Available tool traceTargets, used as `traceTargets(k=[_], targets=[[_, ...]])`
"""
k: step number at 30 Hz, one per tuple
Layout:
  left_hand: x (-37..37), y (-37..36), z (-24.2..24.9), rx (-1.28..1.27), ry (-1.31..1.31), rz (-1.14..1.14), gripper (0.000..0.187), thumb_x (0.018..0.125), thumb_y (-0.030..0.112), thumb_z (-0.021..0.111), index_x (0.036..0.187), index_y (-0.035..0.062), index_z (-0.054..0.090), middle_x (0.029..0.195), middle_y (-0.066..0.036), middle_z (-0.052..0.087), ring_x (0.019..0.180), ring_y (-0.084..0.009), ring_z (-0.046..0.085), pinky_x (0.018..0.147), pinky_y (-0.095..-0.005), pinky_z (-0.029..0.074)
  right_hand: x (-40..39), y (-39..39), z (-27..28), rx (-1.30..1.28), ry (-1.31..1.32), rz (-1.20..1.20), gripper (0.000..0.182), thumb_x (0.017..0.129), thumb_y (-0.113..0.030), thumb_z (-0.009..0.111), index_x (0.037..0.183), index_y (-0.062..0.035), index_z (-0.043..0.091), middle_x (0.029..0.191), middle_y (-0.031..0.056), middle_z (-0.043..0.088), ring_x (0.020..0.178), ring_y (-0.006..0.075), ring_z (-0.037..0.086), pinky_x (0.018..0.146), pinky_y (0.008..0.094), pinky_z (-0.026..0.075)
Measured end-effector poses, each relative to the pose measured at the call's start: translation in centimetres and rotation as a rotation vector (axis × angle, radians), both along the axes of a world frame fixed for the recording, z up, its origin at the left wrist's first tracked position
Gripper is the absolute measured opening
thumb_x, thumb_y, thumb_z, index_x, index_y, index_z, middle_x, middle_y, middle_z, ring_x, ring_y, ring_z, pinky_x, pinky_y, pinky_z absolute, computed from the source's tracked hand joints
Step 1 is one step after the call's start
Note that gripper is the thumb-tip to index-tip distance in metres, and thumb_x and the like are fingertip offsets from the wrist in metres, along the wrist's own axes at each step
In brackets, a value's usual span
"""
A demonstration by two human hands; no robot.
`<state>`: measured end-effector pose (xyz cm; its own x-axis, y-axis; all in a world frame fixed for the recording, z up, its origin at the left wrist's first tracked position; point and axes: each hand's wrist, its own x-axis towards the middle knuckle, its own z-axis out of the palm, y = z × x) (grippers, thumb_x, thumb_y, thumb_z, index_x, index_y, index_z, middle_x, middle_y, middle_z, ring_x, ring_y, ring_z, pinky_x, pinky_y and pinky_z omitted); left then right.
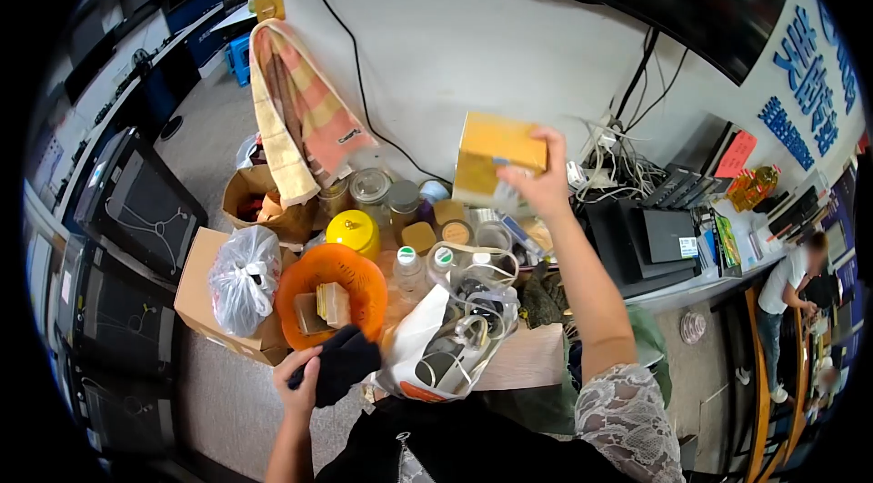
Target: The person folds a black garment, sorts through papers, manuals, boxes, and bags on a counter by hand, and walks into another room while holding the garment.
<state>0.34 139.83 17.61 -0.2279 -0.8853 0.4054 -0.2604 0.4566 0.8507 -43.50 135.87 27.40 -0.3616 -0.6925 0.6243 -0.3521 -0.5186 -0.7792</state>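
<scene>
My right hand (543,176) grips a yellow box (496,145) by its right side, held up in front of the white wall above the jars. Lower left, my left hand (300,380) pinches a bunched black cloth (341,365). Just beyond the cloth is an orange basket (371,266) with small clear packs (333,303) inside. To the right of the black cloth, a white plastic bag (459,365) bulges with cables and other items. Clear bottles with white caps (409,272) stand behind that bag.
A yellow tin (353,233) and glass jars (370,186) stand near the wall. At left, a tied plastic bag (245,278) rests on a cardboard box (205,301). A towel (305,110) hangs above. Black electronics (627,246) and tangled cables (618,165) lie right. A person (789,301) is far right.
</scene>
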Motion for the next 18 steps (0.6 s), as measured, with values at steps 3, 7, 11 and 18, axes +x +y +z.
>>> traceTargets(k=[3,7,11,18], targets=[[3.9,1.8,-1.1,0.108,-0.036,0.139,0.012,0.08,0.005,0.059,0.085,-0.0033,0.066,0.079,-0.01,0.065,0.073,-0.0163,0.06,0.07,-0.0255,0.045,-4.1,-6.3,-3.6,0.163,0.033,-0.039,0.058,0.062,-0.003,0.075,0.109,-0.0087,0.042,0.103,0.0072,0.049,0.103,0.0192,0.048,0.088,0.0308,0.042],[8.6,4.2,-3.2,0.176,0.007,0.36,0.012,0.082,0.005,0.058,0.085,-0.0038,0.065,0.082,-0.01,0.065,0.077,-0.0148,0.058,0.074,-0.0263,0.044,-10.3,-10.8,-11.4,0.366,0.058,-0.25,0.056,0.061,-0.003,0.072,0.111,-0.009,0.049,0.113,0.0118,0.049,0.109,0.0253,0.047,0.092,0.033,0.039],[11.9,6.5,-5.5,0.327,0.192,0.535,0.014,0.084,0.007,0.057,0.088,-0.0047,0.064,0.086,-0.01,0.064,0.079,-0.0156,0.058,0.076,-0.0275,0.044,-10.0,-11.0,-10.7,0.237,0.184,-0.261,0.062,0.06,-0.004,0.067,0.118,-0.0139,0.048,0.133,0.0184,0.036,0.12,0.0322,0.038,0.098,0.0382,0.034],[11.7,7.0,-6.4,0.378,0.129,0.592,0.017,0.086,0.01,0.056,0.09,-0.0053,0.064,0.088,-0.009,0.063,0.081,-0.0142,0.056,0.076,-0.0264,0.043,-2.1,-3.4,-5.3,0.204,0.624,-0.457,0.047,0.064,0.0,0.063,0.108,-0.015,0.058,0.137,0.0192,0.031,0.117,0.0333,0.041,0.095,0.0379,0.037]])
